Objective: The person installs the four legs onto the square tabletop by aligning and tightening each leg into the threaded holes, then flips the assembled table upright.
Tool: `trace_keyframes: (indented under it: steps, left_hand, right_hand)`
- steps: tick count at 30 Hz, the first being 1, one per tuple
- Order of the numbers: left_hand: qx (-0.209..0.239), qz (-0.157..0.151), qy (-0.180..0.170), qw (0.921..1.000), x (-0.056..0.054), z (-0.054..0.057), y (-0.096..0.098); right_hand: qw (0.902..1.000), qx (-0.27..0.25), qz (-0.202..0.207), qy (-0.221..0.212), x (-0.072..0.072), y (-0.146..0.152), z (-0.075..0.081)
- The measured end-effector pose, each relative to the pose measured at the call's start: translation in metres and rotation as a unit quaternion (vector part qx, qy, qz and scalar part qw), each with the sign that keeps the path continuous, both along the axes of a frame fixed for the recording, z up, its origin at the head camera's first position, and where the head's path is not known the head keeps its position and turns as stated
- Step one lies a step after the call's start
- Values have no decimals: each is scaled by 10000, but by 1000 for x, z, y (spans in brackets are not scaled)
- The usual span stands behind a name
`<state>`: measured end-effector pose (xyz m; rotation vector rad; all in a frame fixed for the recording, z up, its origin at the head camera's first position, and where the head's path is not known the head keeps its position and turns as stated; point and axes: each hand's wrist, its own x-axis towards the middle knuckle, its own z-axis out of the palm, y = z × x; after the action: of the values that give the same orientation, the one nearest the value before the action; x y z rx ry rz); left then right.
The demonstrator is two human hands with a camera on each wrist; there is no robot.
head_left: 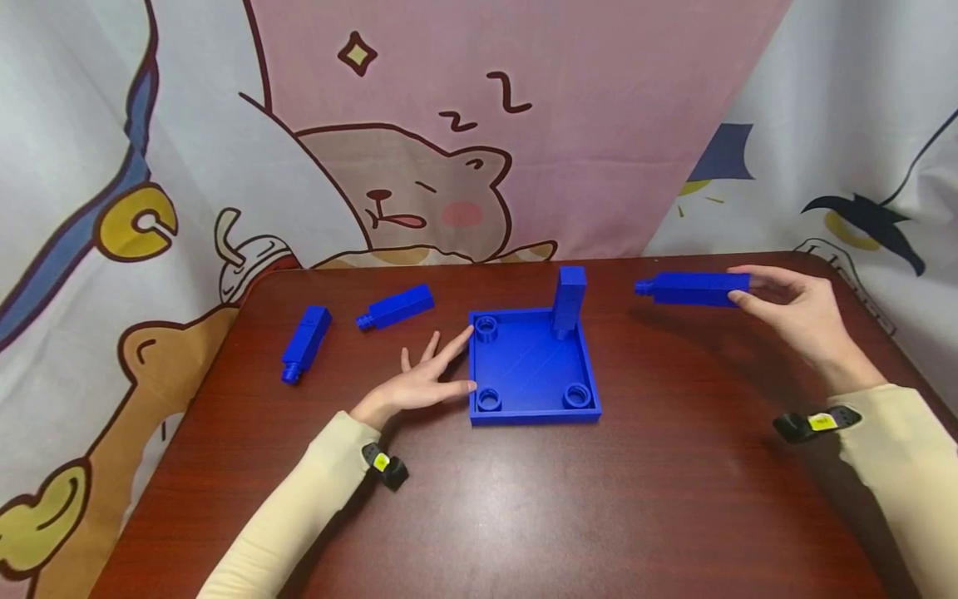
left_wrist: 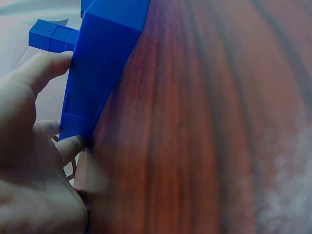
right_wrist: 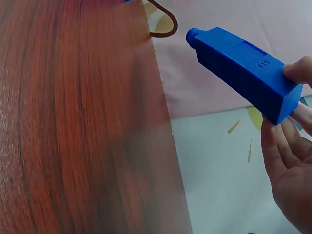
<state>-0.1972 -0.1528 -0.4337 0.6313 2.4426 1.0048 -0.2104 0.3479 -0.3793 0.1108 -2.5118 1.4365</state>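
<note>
A square blue tray-like base (head_left: 527, 362) lies on the table, with round threaded sockets in three corners. From its far right corner a blue square leg (head_left: 571, 295) stands upright. My left hand (head_left: 415, 383) is spread along the base's left wall, thumb and fingertips touching it, as the left wrist view also shows. Off to the right, my right hand (head_left: 804, 320) pinches one end of another blue leg (head_left: 692, 289), held sideways above the table with its threaded tip pointing left. In the right wrist view this leg (right_wrist: 243, 68) bears the raised number 119.
Two more blue legs with threaded tips lie left of the base: one leg (head_left: 397, 307) behind my left hand, another leg (head_left: 307, 343) farther left. A patterned curtain (head_left: 479, 125) hangs behind the table's (head_left: 524, 516) back edge.
</note>
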Motion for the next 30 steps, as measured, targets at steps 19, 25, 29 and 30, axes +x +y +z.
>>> trace_keyframes:
  steps: [19,25,29,30]
  left_hand:
    - [-43,-24,19,10000,0,2,0]
    - [-68,-12,10,10000,0,2,0]
    - [-73,-24,9,10000,0,2,0]
    - [-69,-24,8,10000,0,2,0]
  right_hand:
    - [9876,377,1518,95,14,-35,7]
    - [9774,605,2017,167,20,-48,9]
    - [9712,689,2273,208,24,-56,10]
    - [9701,704,2316,196,25,-58,10]
